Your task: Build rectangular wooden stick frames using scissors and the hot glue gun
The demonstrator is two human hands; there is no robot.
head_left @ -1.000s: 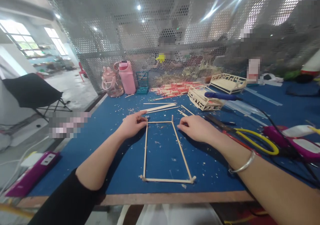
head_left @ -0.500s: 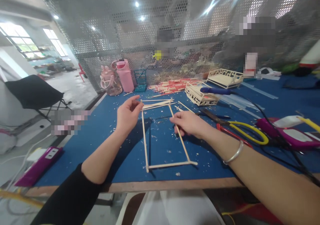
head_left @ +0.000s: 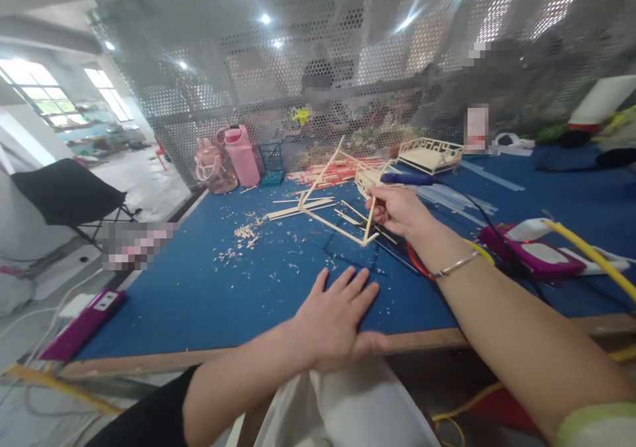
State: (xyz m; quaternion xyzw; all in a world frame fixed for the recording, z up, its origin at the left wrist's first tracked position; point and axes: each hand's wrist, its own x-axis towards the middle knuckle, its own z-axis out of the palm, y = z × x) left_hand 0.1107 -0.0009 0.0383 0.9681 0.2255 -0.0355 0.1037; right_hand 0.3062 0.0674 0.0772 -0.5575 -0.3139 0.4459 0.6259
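My right hand [head_left: 397, 212] pinches one side of a rectangular frame of thin wooden sticks [head_left: 332, 226], holding it tilted above the blue table. Its shadow falls on the surface below. My left hand [head_left: 342, 311] lies palm down with fingers spread at the table's front edge, holding nothing. Left of the frame, small wood scraps [head_left: 246, 234] are scattered. A few loose sticks [head_left: 283, 212] lie behind and beneath the raised frame.
Red-tipped sticks [head_left: 320, 173] are piled at the back, near a wooden lattice tray [head_left: 430, 155]. A blue-handled tool [head_left: 407, 179] with a cord lies behind my right hand. Pink bottles [head_left: 241, 155] stand back left. A purple power strip [head_left: 531, 251] sits at the right.
My right hand has lifted the frame off the table and tilted it, farther back. My left hand has let go of the frame and come down to the front edge, uncovering the scraps.
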